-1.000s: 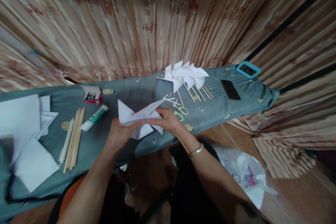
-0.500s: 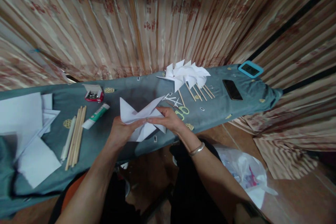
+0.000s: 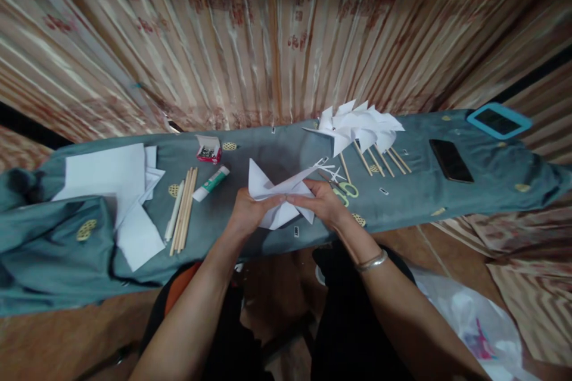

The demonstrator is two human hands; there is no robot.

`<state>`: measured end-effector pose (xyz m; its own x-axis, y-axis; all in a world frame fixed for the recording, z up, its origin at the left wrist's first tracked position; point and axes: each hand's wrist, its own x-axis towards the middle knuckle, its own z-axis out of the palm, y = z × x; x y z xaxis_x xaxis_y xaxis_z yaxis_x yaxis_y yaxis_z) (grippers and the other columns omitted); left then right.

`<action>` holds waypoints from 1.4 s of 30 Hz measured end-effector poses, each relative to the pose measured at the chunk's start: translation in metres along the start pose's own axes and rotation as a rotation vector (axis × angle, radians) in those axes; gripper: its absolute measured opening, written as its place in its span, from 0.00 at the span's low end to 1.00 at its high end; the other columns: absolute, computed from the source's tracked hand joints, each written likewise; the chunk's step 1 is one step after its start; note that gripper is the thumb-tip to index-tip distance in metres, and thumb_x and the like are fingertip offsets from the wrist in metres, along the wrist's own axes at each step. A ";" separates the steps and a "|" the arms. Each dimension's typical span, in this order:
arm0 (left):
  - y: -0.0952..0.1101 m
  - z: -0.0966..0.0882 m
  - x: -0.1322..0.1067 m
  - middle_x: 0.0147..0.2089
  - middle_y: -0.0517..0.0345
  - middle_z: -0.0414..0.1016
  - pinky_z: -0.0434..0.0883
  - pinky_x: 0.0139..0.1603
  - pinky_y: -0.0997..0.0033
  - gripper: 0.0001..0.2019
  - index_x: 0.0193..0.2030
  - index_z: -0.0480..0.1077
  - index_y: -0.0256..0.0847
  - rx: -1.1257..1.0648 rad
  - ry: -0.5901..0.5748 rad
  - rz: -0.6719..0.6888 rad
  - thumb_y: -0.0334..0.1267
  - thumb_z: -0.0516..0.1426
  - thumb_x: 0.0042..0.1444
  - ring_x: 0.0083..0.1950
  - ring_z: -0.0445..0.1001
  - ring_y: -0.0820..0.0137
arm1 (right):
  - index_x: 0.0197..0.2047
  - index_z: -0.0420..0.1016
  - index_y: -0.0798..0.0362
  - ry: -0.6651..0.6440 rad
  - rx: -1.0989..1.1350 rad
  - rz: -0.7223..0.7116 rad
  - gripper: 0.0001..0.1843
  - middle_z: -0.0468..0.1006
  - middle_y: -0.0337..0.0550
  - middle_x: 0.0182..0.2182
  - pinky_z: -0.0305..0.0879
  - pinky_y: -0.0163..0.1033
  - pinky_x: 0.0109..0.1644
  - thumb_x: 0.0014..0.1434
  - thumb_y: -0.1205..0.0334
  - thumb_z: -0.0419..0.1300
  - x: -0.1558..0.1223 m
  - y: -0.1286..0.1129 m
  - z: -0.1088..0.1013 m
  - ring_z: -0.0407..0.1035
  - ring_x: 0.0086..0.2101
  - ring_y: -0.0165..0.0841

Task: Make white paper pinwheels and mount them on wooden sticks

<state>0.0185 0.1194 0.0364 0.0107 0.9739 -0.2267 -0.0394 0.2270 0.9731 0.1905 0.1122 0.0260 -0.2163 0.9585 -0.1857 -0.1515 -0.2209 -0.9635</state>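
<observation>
A white paper pinwheel point(image 3: 281, 215) with pointed blades is held over the front of the cloth-covered table. My left hand point(image 3: 251, 212) grips its left side, with the thumb pressed near the centre. From the right, my right hand point(image 3: 325, 202) grips the other side, and its thumb meets the left one at the middle. The fingers beneath the paper are partly hidden. Just beyond my right hand lie green-handled scissors point(image 3: 348, 190) and thin white paper strips point(image 3: 328, 168). Several finished white pinwheels on sticks point(image 3: 357, 128) lie overlapping farther back.
On the left are white paper sheets point(image 3: 105, 172), wooden sticks point(image 3: 184, 214), a white rolled stick point(image 3: 174, 211), a glue stick point(image 3: 211, 183) and a red box of pins point(image 3: 208, 150). A phone point(image 3: 451, 161) and blue-framed device point(image 3: 499, 121) lie right. A plastic bag point(image 3: 473, 315) stands on the floor.
The view has swung left, so everything sits farther right in the picture. Both hands still hold the pinwheel, thumbs at its centre, with little change in grip.
</observation>
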 end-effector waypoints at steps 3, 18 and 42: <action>0.001 -0.001 -0.002 0.22 0.59 0.74 0.68 0.25 0.74 0.16 0.22 0.75 0.33 -0.006 -0.006 -0.001 0.40 0.71 0.27 0.24 0.71 0.71 | 0.36 0.81 0.52 0.008 -0.014 0.015 0.19 0.83 0.39 0.31 0.71 0.38 0.38 0.40 0.53 0.74 0.000 0.001 0.001 0.75 0.29 0.32; -0.001 -0.003 0.000 0.24 0.58 0.77 0.69 0.28 0.72 0.18 0.23 0.75 0.35 0.043 -0.009 -0.008 0.42 0.71 0.25 0.26 0.73 0.69 | 0.34 0.80 0.52 -0.013 -0.019 -0.013 0.19 0.81 0.37 0.29 0.69 0.38 0.37 0.39 0.52 0.74 -0.001 0.000 0.000 0.73 0.28 0.31; 0.002 0.000 -0.002 0.26 0.55 0.79 0.72 0.29 0.70 0.20 0.25 0.76 0.36 0.045 -0.016 -0.029 0.42 0.73 0.23 0.29 0.76 0.64 | 0.33 0.79 0.54 -0.015 -0.058 -0.034 0.20 0.79 0.37 0.27 0.68 0.37 0.35 0.40 0.50 0.73 -0.002 0.003 -0.003 0.71 0.27 0.29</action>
<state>0.0187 0.1181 0.0385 0.0276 0.9667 -0.2544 0.0061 0.2544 0.9671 0.1932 0.1100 0.0231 -0.2266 0.9624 -0.1500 -0.1027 -0.1768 -0.9789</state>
